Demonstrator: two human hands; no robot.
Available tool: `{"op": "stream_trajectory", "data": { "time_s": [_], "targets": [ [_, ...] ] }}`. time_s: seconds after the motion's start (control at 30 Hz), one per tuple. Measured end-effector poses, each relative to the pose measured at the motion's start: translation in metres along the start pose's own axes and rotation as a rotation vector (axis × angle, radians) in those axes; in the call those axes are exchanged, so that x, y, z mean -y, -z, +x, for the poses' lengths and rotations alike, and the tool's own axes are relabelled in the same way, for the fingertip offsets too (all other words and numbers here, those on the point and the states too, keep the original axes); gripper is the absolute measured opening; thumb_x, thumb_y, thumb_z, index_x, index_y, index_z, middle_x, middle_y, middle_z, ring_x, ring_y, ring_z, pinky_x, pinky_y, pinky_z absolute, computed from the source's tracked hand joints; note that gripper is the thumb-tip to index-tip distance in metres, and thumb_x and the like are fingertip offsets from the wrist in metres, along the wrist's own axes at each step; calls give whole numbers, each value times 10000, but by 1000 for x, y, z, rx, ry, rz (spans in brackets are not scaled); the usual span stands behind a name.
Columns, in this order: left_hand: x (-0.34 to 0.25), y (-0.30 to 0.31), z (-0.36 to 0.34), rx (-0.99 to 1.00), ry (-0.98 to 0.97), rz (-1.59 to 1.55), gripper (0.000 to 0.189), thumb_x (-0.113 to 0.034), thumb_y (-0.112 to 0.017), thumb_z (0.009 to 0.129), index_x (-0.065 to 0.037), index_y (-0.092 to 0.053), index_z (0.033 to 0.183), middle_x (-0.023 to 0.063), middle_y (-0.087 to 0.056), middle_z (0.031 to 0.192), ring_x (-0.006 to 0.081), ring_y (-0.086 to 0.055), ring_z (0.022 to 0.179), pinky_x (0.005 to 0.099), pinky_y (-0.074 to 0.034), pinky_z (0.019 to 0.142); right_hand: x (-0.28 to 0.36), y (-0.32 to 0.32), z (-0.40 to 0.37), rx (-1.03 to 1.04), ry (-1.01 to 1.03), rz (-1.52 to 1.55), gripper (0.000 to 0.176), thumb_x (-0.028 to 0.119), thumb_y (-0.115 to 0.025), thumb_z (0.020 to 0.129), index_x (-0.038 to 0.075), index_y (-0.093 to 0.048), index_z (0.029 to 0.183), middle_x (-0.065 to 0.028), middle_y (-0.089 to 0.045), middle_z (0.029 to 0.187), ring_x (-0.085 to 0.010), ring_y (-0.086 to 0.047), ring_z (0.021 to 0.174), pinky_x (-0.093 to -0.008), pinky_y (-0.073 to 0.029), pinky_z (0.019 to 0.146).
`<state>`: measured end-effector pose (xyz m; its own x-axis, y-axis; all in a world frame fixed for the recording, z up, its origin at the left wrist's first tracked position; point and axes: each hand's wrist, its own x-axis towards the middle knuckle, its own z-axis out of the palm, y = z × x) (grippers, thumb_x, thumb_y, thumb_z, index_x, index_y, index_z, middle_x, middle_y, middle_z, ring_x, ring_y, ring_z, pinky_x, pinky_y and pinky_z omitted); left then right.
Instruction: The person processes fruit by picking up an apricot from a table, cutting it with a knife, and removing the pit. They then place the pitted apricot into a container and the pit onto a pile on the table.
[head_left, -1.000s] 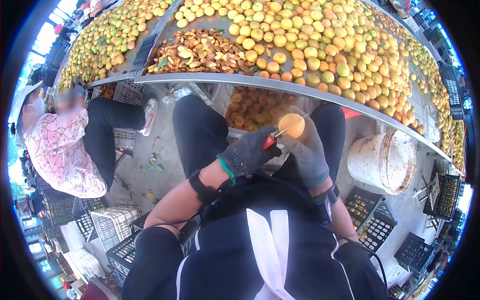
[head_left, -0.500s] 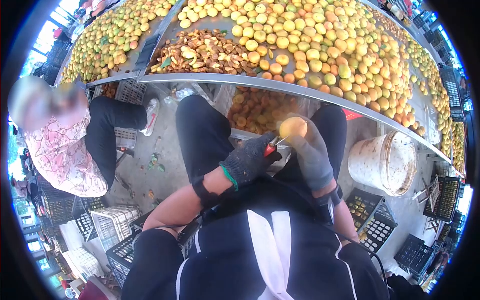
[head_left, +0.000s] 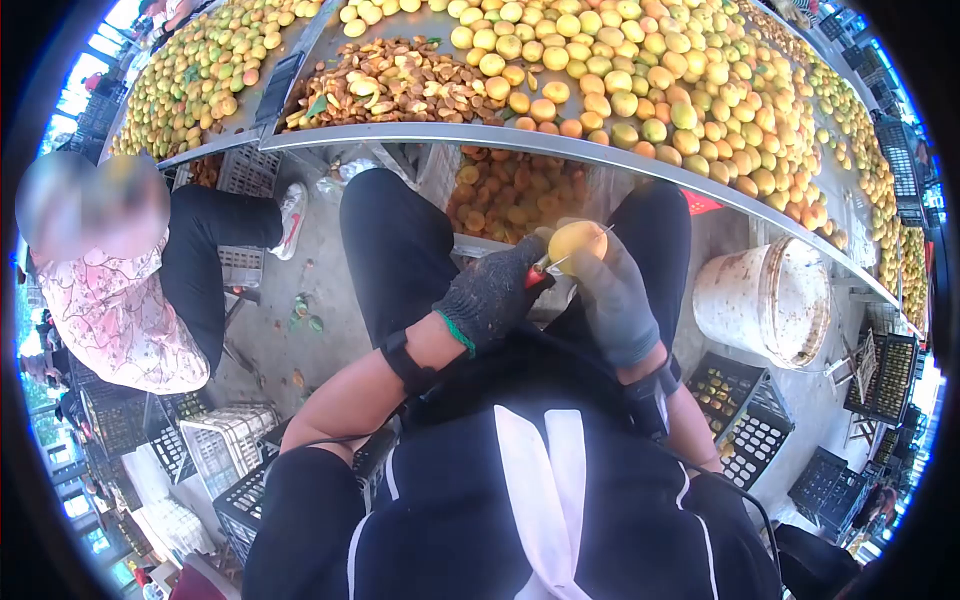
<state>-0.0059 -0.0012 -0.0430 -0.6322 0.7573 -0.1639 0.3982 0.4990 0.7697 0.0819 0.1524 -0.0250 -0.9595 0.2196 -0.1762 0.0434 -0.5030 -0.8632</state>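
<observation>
Between my knees, my left hand (head_left: 488, 292), in a dark knitted glove with a green cuff, is closed around a red-handled tool (head_left: 537, 274) with thin metal tips. One tip shows at the lower side of a yellow-orange apricot (head_left: 577, 247), and what looks like another sticks out past its upper right. My right hand (head_left: 622, 305), in a grey glove, grips the apricot from the right; part of its fingers is blurred. Below the table edge, just beyond my hands, stands a crate of orange apricots (head_left: 520, 195).
A metal-edged table (head_left: 420, 133) carries many apricots and a heap of brown pits (head_left: 400, 85). On the right stands a stained white bucket (head_left: 760, 302), with a black crate (head_left: 745, 415) nearer me. A seated person (head_left: 130, 290) is at left, near white crates (head_left: 228, 440).
The metal tips were at the apricot's lower left side; now one appears beyond its upper right. Both hands and the apricot sit slightly higher in view, and the whole view has shifted a little.
</observation>
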Motion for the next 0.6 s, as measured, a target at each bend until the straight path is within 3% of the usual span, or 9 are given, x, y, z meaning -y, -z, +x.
{"op": "stream_trajectory", "data": {
  "time_s": [0.27, 0.37, 0.43, 0.5, 0.53, 0.6],
  "targets": [
    [6, -5, -3, 87, -23, 22, 466, -196, -663, 873, -43, -496, 1281, 236, -658, 1027, 408, -636, 969, 456, -523, 788, -4, -3, -4, -60, -35, 12, 393, 183, -641, 930, -6, -533, 1257, -113, -620, 1202, -173, -580, 1106, -291, -427, 1008],
    [6, -3, 0, 6, -62, 35, 486, -200, -664, 874, -48, -486, 1300, 238, -658, 1029, 405, -637, 976, 455, -524, 797, -11, -3, -4, -39, -43, 200, 380, 204, -633, 938, -1, -541, 1244, -132, -610, 1226, -199, -574, 1142, -304, -426, 1024],
    [7, 0, 3, -33, -78, 65, 500, -200, -663, 874, -50, -478, 1314, 239, -658, 1032, 405, -637, 980, 453, -525, 803, -21, -4, -3, -35, -34, 382, 439, 274, -525, 988, -35, -485, 1297, -214, -535, 1323, -264, -484, 1272, -378, -348, 1098],
    [4, 2, 7, 42, 36, 79, 492, -179, -649, 881, -50, -468, 1320, 235, -660, 1038, 402, -634, 995, 449, -525, 810, -27, -7, 1, -75, -45, 423, 417, 273, -561, 972, -8, -507, 1276, -177, -559, 1300, -237, -534, 1197, -357, -395, 1059],
    [9, -5, 7, 42, 39, 77, 492, -179, -649, 881, -50, -468, 1320, 235, -660, 1038, 402, -634, 995, 449, -525, 810, -28, -7, 2, -115, -50, 461, 397, 272, -597, 957, 19, -529, 1255, -141, -583, 1276, -211, -585, 1123, -337, -442, 1020],
    [18, -17, 8, -21, -48, -11, 460, -162, -640, 885, -48, -476, 1299, 234, -658, 1042, 406, -633, 990, 449, -523, 811, -19, -9, -2, -83, -41, 363, 422, 284, -596, 954, 20, -512, 1273, -142, -577, 1289, -209, -578, 1137, -351, -438, 1026]
  ]
}}
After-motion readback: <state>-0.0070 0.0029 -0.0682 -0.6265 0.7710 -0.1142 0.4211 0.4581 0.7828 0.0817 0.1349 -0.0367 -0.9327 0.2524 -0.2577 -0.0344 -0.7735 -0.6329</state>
